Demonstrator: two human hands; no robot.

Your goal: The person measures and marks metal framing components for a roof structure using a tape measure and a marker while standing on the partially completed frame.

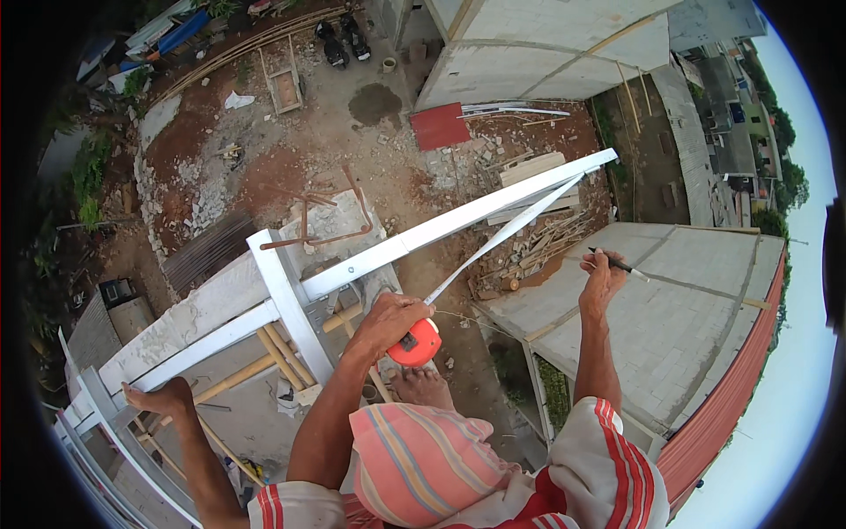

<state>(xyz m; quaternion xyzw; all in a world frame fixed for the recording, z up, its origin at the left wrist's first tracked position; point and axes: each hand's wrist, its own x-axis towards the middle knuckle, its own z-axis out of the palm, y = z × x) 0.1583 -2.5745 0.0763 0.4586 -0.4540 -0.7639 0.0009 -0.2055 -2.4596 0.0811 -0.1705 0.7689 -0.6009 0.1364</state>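
Note:
My left hand (389, 324) is closed around a red tape measure (415, 343). Its white blade (505, 232) stretches up and right, meeting a white metal beam (476, 216) close to the beam's far end. My right hand (600, 275) is raised off to the right, fingers pinching a slim black pen-like marker (622, 265) with a pale end. Nearer on the left, a white crosspiece (291, 304) joins the beam. One bare foot (423, 388) shows below the tape case; another bare foot (159, 398) rests at the white frame on the left.
Far below lies ground with rubble, stacked planks (531, 167), a red sheet (440, 127) and parked motorcycles (344, 42). Bent rusty rods (357, 212) stick up from a concrete top ahead. Bamboo poles (284, 354) cross under the frame. A grey block wall (670, 300) stands at right.

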